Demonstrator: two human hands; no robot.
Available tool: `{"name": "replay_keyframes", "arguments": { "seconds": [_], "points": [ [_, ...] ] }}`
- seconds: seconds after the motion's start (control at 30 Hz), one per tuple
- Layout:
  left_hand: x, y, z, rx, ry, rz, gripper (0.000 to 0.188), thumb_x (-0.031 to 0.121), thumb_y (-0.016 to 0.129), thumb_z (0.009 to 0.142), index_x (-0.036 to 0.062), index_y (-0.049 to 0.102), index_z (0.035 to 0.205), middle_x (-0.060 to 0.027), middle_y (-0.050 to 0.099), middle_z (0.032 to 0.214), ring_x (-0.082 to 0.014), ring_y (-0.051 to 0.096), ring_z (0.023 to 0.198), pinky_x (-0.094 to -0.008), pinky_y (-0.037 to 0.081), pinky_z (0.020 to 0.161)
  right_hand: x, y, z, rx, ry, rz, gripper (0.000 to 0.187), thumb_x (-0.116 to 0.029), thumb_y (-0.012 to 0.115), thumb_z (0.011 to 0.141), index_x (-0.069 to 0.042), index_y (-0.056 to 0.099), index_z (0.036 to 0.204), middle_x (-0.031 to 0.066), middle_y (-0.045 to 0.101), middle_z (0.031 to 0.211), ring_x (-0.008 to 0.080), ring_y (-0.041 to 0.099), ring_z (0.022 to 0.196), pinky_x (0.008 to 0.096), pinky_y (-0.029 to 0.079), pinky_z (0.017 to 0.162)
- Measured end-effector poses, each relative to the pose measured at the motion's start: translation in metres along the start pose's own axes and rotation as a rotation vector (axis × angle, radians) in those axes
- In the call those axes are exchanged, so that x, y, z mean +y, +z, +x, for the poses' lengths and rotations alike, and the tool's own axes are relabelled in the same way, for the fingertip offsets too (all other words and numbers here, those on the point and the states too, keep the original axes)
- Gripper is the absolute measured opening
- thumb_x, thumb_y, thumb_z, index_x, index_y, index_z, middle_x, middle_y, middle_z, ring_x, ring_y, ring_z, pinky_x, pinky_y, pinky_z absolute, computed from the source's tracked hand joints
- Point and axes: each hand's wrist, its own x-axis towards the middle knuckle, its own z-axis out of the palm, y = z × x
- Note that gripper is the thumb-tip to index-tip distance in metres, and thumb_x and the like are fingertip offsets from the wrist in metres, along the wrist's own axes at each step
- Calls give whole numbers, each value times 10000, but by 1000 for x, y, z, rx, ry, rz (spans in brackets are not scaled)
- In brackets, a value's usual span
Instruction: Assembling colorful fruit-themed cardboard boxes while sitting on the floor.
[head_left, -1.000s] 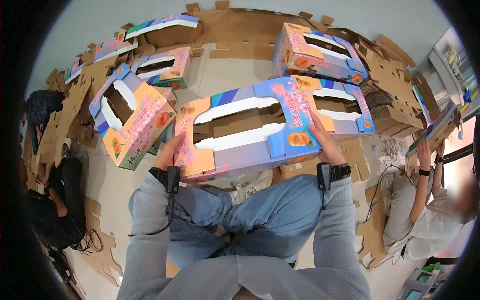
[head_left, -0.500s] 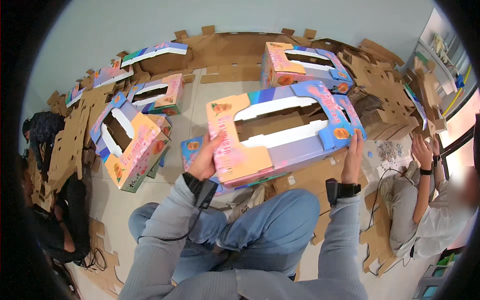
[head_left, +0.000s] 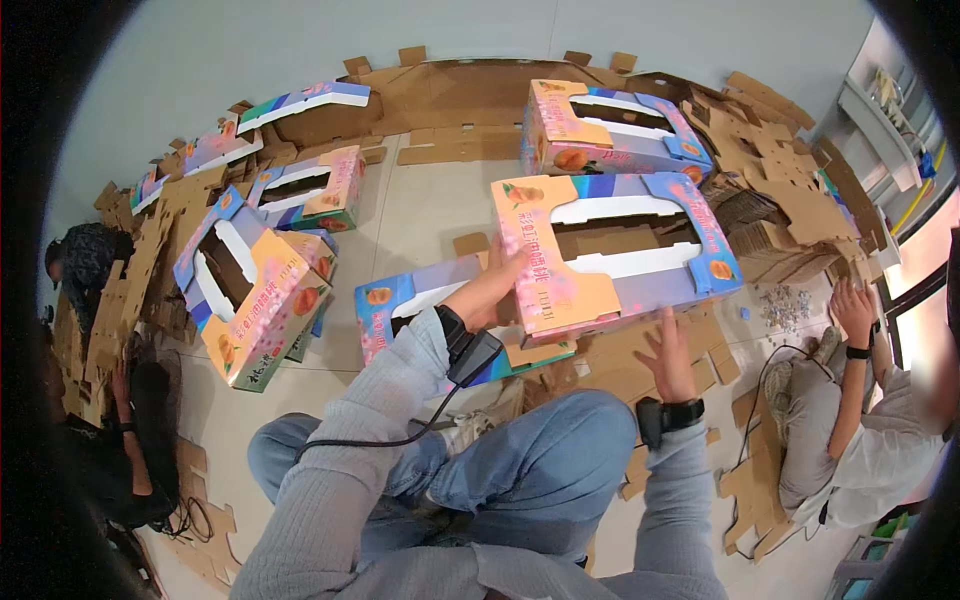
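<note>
A colourful printed fruit carton (head_left: 612,300), orange, pink, blue and purple with a white-edged opening in its top, is in front of me, right of centre. My left hand (head_left: 490,292) grips its left end. My right hand (head_left: 668,358) is open at the near side, fingers apart, the fingertips by the lower edge; whether they touch it I cannot tell. A second printed carton (head_left: 378,318) lies lower, partly hidden behind my left wrist and the first carton.
Assembled cartons stand at left (head_left: 262,300), farther back (head_left: 340,190) and at back right (head_left: 540,130). Stacked brown cardboard (head_left: 765,190) lies at right, near a pile of small bits (head_left: 785,308). People sit at the right (head_left: 850,440) and left (head_left: 150,430).
The carton has moved right and away from me, uncovering more of the lower one. My left hand followed it; my right hand has come off its right end and dropped toward me.
</note>
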Motion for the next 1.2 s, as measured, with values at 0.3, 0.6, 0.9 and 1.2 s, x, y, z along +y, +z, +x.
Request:
{"name": "replay_keyframes", "arguments": {
  "seconds": [0.3,0.6,0.9,1.2],
  "points": [
    [1,4,-31,-139,-17,-139,861,511,557,922,273,-37,1498,-77,385,1414,-252,499,1226,-530,490,904,-1,13,28,-341,299,304,816,-701,496,853,-169,285,1434,146,468,1319,267,481,1214,472,382,1037],
    [12,15,-36,-221,121,113,985,602,480,919,111,-142,1504,-180,35,1576,-302,35,1464,-491,169,1139,1,-12,84,-160,264,517,691,-645,563,837,-83,513,1236,77,606,1152,221,604,1051,422,461,977],
    [-32,-37,-109,-32,188,380,804,461,461,983,87,-2,1523,-218,116,1552,-306,209,1431,-392,218,1140,20,-21,139,-310,225,472,660,-649,507,877,-85,530,1220,59,599,1137,194,580,1047,372,474,880],
    [-28,-117,-201,224,491,863,866,419,647,884,-34,182,1458,-272,262,1462,-352,237,1397,-416,239,1127,50,-41,165,-31,186,120,570,-496,467,964,-116,402,1383,73,410,1380,235,478,1169,420,466,925]
  ]
}}
